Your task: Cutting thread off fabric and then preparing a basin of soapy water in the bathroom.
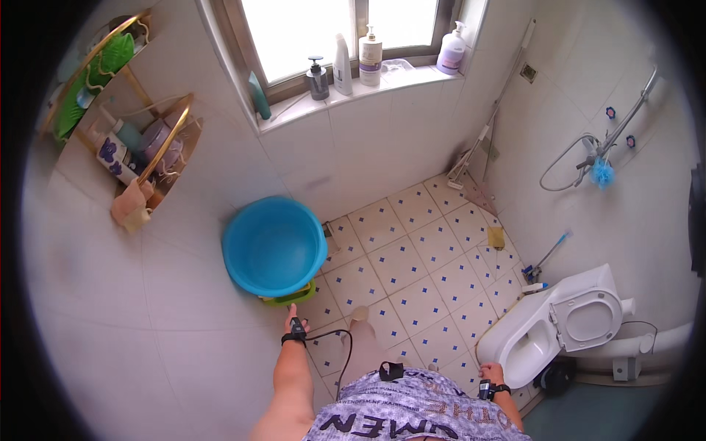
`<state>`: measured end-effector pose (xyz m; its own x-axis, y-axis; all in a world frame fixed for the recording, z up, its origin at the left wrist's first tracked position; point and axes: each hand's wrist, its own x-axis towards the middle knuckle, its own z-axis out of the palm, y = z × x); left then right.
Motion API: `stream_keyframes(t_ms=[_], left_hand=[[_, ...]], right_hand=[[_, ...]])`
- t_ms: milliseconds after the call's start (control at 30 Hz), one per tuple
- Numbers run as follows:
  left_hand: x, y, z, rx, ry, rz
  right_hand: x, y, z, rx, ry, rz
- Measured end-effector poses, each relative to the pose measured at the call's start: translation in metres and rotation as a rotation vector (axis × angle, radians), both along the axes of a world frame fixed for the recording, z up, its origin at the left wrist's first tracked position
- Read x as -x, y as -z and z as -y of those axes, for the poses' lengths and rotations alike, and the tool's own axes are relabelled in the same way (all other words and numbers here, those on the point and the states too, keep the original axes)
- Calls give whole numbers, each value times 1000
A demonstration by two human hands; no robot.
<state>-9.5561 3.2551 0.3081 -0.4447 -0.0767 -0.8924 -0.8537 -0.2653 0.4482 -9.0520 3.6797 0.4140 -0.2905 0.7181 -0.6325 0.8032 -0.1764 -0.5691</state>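
My left hand reaches forward with its fingers apart and nothing in it. Just beyond the fingertips is a green plastic object, perhaps a stool or smaller basin, mostly hidden under a large blue plastic basin. No contents show inside the blue basin. At my other side, my right hand hangs low beside the front rim of a white toilet, its fingers partly curled. I see nothing held there, and cannot tell whether it touches the rim. Both wrists wear black straps with small devices, and a cable runs from the left one.
Pump bottles line the windowsill. A gold-railed corner shelf juts out at left. Long-handled cleaning tools lean in the far corner; a shower hose hangs at right. A toilet brush stands by the toilet on the tiled floor.
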Motion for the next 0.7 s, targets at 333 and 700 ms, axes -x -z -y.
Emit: stream_keyframes(t_ms=[333, 700], left_hand=[[118, 76, -13, -432, -569, -89], [156, 12, -33, -61, -310, 270]], right_hand=[[-4, -33, 125, 334, 346, 324], [26, -24, 172, 317, 269, 165]])
